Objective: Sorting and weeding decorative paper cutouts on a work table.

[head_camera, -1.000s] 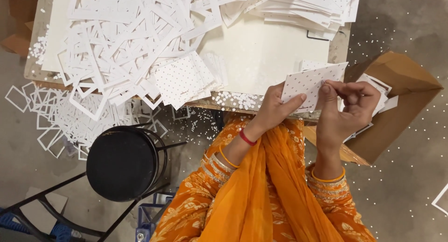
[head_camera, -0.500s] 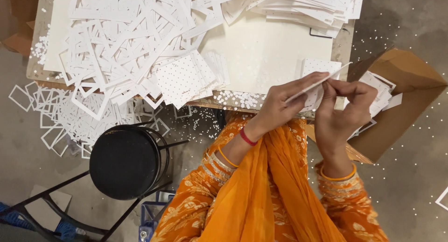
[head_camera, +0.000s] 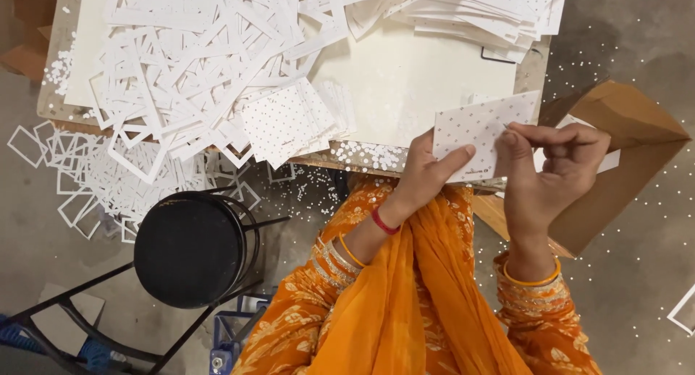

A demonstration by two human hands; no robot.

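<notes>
The left hand (head_camera: 427, 174) grips a white dotted card (head_camera: 483, 132) from below, fingers curled behind it and the thumb laid across its face near the lower edge. The right hand (head_camera: 554, 169) is closed at the card's right edge, thumb and forefinger pinched together there (whether they nip the card itself or something tiny against it I cannot tell). The card is held flat to the camera, slightly tilted, over the near right corner of the table (head_camera: 405, 74).

On the table a heap of white paper frames (head_camera: 188, 64) covers the left half, with a small stack of dotted cards (head_camera: 286, 121) at its near edge. More dotted sheets (head_camera: 478, 13) are piled along the far right side. Cut frames (head_camera: 79, 179) lie on the floor to the left, beside a black round stool (head_camera: 192, 248). An open brown box (head_camera: 630, 150) sits just right of the hands, behind the right one. Orange cloth (head_camera: 427, 295) drapes the lap below
</notes>
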